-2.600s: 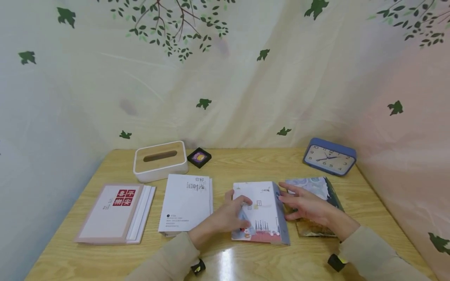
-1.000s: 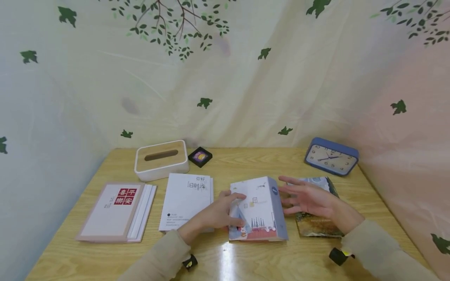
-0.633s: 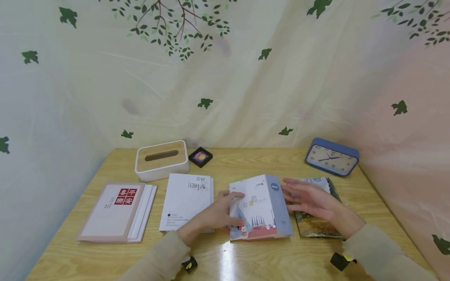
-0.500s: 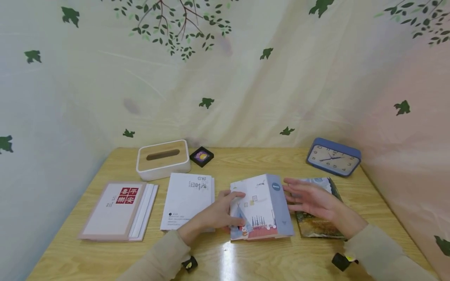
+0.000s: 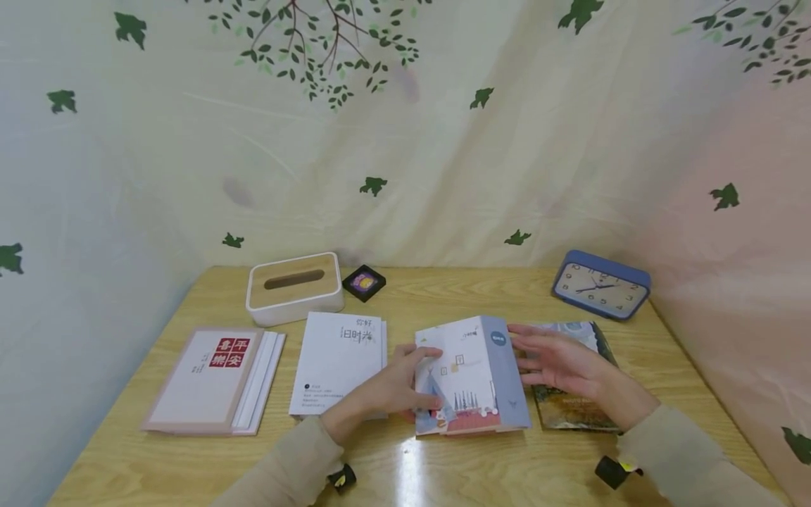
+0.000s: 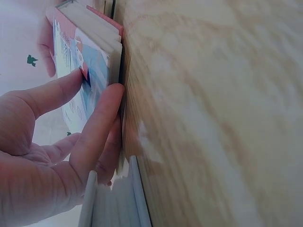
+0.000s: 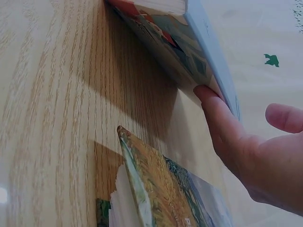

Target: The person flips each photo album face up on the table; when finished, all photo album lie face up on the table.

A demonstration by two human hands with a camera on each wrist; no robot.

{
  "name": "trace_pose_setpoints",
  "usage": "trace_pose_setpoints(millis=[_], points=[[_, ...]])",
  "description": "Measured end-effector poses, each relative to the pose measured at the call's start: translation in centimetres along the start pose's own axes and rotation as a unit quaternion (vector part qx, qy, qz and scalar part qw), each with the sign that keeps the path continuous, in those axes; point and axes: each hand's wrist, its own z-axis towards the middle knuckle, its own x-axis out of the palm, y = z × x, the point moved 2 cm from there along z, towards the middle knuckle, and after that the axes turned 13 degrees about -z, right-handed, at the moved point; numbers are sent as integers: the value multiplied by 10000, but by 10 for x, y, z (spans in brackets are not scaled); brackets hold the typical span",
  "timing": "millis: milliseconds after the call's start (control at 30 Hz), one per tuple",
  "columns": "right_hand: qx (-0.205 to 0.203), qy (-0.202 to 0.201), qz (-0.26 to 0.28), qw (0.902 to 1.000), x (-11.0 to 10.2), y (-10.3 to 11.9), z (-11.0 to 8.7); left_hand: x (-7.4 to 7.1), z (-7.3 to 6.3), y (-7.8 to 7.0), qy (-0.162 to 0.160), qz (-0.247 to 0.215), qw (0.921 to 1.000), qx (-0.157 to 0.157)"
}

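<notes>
A thick book (image 5: 465, 380) with a white illustrated cover and grey-blue spine leans in the middle of the table, its spine side raised towards the right. My left hand (image 5: 402, 380) grips its left edge. In the left wrist view the thumb lies on the cover, and another finger sits at the page edge near the tabletop. My right hand (image 5: 560, 362) stays beside the spine with its fingers extended. The right wrist view shows one fingertip touching the underside of the book near the spine, and the thumb apart from it. Behind the right hand lies a landscape-covered book (image 5: 573, 408).
Left of the held book lie a white book (image 5: 336, 366) and a pink-edged book (image 5: 199, 387). Along the back stand a tissue box (image 5: 294, 303), a small black-framed item (image 5: 364, 283) and a blue clock (image 5: 602, 285). Printed cloth surrounds the wooden table (image 5: 443, 289).
Over the earlier frames the book's spine side has been lifted and turned into view, and the left hand has shifted slightly left. In the last half second almost nothing moves.
</notes>
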Motion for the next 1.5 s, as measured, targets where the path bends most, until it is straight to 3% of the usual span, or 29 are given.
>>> trace_pose_setpoints(millis=[200,467,933,1333,1500], points=[[-34,-17,-54,10000,0,1,-1,1,1,0,-11,246,9997,77],[-36,-120,-40,9999,2,5,-4,3,0,-1,60,-275,9995,-125],[-310,-147,335,9988,6,11,-14,6,2,-5,251,-693,9972,-127],[-498,-49,512,9974,11,16,-15,8,5,-5,780,-1667,9823,-348],[-535,-76,463,9975,14,18,-15,12,6,-6,830,-2018,9747,-476]])
